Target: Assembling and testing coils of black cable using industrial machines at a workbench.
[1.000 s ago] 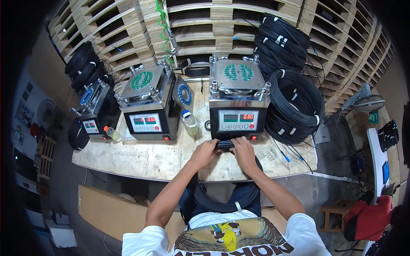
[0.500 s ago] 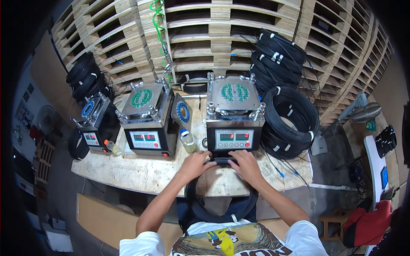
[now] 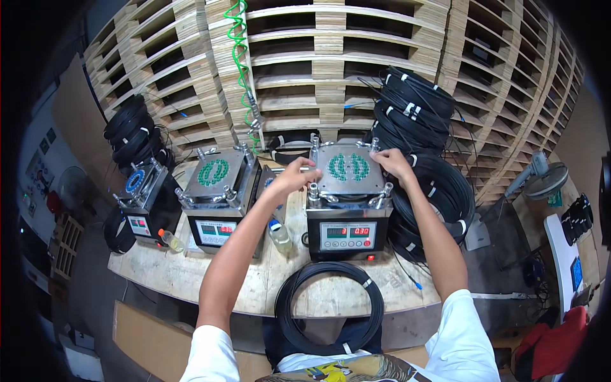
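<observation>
Both of my hands are at the square metal plate on top of the right-hand tabletop machine (image 3: 344, 219), which has a lit display. My left hand (image 3: 294, 176) is at the plate's left edge, thumb and fingers apart. My right hand (image 3: 393, 164) reaches to the far right corner, its stretched fingertips close to the corner post (image 3: 375, 146); whether they touch it is unclear. Green-rimmed ports (image 3: 349, 167) form a ring in the plate. In front of the machine a coil of black cable (image 3: 285, 299) overhangs the table's front edge, held by neither hand.
Two similar machines, the middle one (image 3: 213, 210) and the far-left one (image 3: 141, 204), stand leftward. A blue-capped bottle (image 3: 280, 235) and an orange-capped bottle (image 3: 170, 241) stand between them. Black cable coils (image 3: 417, 114) are stacked at right. A green spiral hose (image 3: 237, 57) hangs before wooden pallets (image 3: 331, 44).
Both hands have left the cable coil and risen to the sides of the machine's top plate. The coil now lies by itself. The machine's display reading has changed.
</observation>
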`<action>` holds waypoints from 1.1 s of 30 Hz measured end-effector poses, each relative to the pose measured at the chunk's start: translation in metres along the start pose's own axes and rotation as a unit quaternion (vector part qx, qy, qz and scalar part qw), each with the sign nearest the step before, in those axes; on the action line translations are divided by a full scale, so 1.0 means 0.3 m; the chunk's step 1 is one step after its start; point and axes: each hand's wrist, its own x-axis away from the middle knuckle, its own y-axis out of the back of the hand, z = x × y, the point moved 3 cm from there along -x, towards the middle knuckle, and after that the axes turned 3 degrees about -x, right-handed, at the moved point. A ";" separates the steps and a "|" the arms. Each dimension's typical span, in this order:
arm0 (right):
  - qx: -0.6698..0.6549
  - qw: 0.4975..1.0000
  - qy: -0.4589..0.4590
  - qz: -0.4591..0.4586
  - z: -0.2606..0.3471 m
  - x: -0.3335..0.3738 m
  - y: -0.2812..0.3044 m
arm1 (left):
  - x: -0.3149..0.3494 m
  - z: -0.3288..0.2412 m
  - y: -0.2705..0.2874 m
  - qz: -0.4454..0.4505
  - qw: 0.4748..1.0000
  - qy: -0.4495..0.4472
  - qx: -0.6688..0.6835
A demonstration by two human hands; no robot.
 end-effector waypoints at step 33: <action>-0.263 0.962 0.008 -0.067 0.515 0.025 -0.009 | 0.015 -0.020 -0.024 -0.233 0.909 -0.310 -0.151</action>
